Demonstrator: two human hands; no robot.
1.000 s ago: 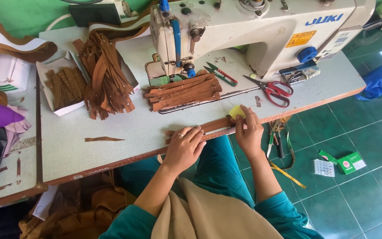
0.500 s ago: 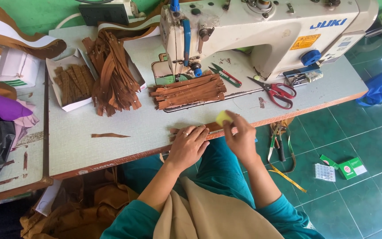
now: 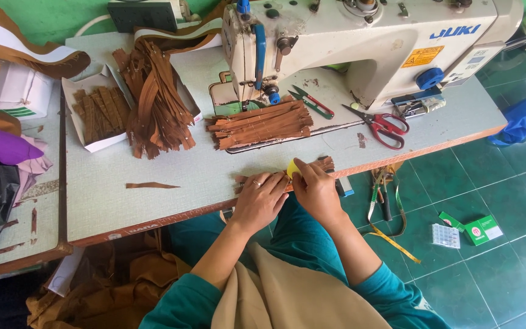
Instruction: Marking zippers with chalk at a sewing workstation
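Observation:
A brown zipper strip point(image 3: 326, 163) lies along the near edge of the pale sewing table point(image 3: 153, 201). My left hand point(image 3: 262, 198), with a ring on one finger, presses flat on its left part. My right hand point(image 3: 315, 187) sits just to the right and pinches a small yellow piece point(image 3: 291, 168), likely chalk, against the strip. Both hands nearly touch. Further back, a stack of brown zippers point(image 3: 262, 123) rests in front of the white sewing machine point(image 3: 360, 42).
Red-handled scissors point(image 3: 383, 125) and small snips point(image 3: 309, 101) lie by the machine. A heap of brown zippers point(image 3: 155, 103) and a white box of short brown pieces point(image 3: 97, 113) sit at back left. One loose brown strip point(image 3: 151, 185) lies left. A green box point(image 3: 477, 229) is on the tiled floor.
My right hand with the yellow piece has slid left along the strip toward my left hand. The view has shifted slightly.

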